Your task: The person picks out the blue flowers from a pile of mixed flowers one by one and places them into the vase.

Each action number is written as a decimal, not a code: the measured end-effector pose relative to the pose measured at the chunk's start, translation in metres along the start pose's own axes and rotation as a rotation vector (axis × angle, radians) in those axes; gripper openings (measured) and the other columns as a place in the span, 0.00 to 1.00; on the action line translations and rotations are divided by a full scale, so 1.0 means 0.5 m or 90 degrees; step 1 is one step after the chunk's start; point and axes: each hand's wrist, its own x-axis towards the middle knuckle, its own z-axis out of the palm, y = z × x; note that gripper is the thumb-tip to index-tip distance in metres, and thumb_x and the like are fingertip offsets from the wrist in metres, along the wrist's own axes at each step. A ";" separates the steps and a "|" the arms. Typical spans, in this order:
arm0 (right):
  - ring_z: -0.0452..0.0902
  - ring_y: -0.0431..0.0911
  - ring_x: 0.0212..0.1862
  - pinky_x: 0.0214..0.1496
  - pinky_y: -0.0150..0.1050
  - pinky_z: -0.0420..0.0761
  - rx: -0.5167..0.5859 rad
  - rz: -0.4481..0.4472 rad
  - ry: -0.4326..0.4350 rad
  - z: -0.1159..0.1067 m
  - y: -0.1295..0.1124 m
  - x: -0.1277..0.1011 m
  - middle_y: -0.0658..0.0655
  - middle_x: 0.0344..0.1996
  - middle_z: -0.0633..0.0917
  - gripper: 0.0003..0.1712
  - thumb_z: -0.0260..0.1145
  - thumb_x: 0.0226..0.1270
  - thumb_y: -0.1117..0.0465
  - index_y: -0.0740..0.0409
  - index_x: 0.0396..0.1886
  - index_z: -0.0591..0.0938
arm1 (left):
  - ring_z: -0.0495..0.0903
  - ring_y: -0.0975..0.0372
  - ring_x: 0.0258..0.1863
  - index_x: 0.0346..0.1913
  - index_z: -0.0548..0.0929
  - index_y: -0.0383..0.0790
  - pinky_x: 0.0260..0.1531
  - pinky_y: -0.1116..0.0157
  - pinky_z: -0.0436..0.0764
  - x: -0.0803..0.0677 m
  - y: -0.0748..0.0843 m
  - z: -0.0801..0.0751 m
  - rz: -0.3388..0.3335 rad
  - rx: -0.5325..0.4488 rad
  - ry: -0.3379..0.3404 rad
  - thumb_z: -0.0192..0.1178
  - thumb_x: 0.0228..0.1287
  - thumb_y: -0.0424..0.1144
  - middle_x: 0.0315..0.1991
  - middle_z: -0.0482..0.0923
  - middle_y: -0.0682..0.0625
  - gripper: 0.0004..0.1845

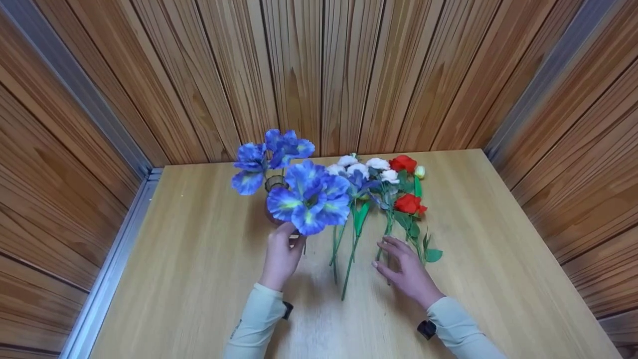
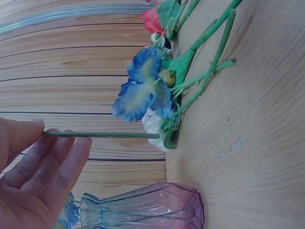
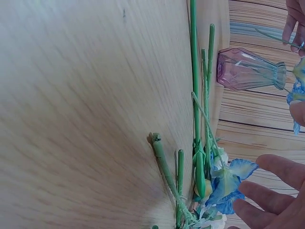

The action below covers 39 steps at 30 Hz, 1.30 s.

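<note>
Two hands are working over the wooden table as I am watching remotely. My left hand is pinching a thin green stem between thumb and fingers, holding a blue flower spray up over the pink glass vase, which is standing near the table's far edge, left of centre. My right hand is lying relaxed with its fingers spread, gripping nothing, the fingertips hovering at the lower stems of the loose flowers. Those are lying in a bunch just right of the vase, heads toward the far edge: white blooms, red roses and another blue flower.
</note>
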 end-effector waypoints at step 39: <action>0.57 0.56 0.69 0.67 0.59 0.59 -0.015 -0.001 -0.014 0.010 0.010 -0.016 0.58 0.67 0.68 0.34 0.66 0.61 0.41 0.55 0.62 0.77 | 0.80 0.61 0.31 0.38 0.80 0.35 0.31 0.64 0.82 0.085 -0.025 -0.088 0.032 0.036 0.098 0.60 0.65 0.29 0.32 0.80 0.48 0.01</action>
